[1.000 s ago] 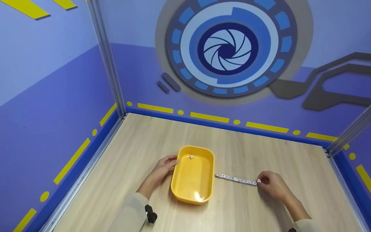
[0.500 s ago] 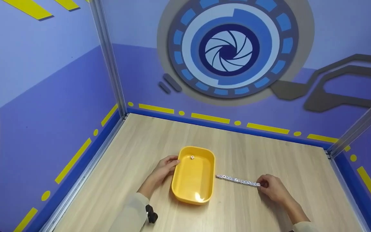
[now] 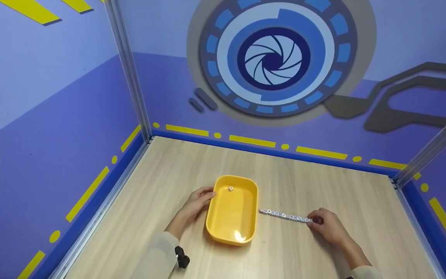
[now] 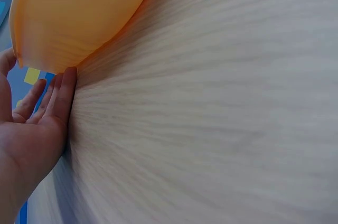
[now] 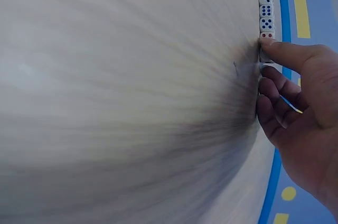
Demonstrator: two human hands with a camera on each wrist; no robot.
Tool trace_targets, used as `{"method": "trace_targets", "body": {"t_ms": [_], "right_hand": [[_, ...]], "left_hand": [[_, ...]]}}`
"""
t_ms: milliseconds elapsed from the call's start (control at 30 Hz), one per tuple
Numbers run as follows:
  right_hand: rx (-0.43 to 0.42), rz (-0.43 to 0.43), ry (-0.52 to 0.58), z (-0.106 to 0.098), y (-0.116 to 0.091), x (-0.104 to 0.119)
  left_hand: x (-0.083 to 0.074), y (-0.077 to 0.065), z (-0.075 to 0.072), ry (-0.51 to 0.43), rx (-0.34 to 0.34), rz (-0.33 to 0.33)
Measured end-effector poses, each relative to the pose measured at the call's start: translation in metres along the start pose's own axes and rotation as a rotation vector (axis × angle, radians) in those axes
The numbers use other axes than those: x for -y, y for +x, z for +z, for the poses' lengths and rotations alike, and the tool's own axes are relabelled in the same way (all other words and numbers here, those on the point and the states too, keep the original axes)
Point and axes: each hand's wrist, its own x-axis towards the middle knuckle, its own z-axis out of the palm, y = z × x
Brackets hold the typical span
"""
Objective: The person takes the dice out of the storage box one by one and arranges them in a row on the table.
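A yellow plastic tray [image 3: 232,217] lies on the table, with one white die [image 3: 230,189] near its far left corner. My left hand [image 3: 195,203] holds the tray's left side, thumb over the rim and the other fingers against the outer wall; the left wrist view shows these fingers [image 4: 66,89] low by its base. From near the tray's right side, a straight row of white dice [image 3: 285,216] runs rightward. At its right end, my right hand [image 3: 329,224] pinches the last die [image 5: 266,36], partly covered by the thumb; its other fingers curl loosely below.
The wooden table [image 3: 292,255] is bounded by a blue back wall [image 3: 161,89] and side walls with metal corner posts [image 3: 128,69]. A black device [image 3: 182,257] sits on the left sleeve.
The right hand has brought the end die down into line with the row, where a second ago it sat slightly raised. The left hand and tray stay put.
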Motion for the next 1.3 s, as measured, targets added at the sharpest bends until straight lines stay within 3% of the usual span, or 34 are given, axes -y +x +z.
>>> {"method": "trace_targets", "body": {"t_ms": [233,433,667,933,1133,1300], "right_hand": [[0.001,0.003,0.027,-0.004,0.003,0.0],[-0.122,-0.009,0.088,0.0,0.015,0.016],[-0.197,-0.122,0.233,0.018,0.055,0.076],[-0.146,-0.211,0.391,0.051,0.099,0.156],[-0.125,-0.156,0.422,0.086,0.114,0.195],[-0.087,-0.073,0.474,0.108,0.123,0.212]], "left_hand": [[-0.002,-0.001,-0.001,-0.009,0.014,0.009],[-0.002,-0.003,-0.003,0.0,-0.004,0.002],[-0.001,-0.001,-0.002,-0.002,-0.001,0.001],[0.0,-0.001,-0.002,-0.005,0.004,-0.001],[0.0,-0.001,-0.002,-0.026,0.018,0.0],[0.0,-0.001,-0.001,-0.042,0.035,0.003]]}}
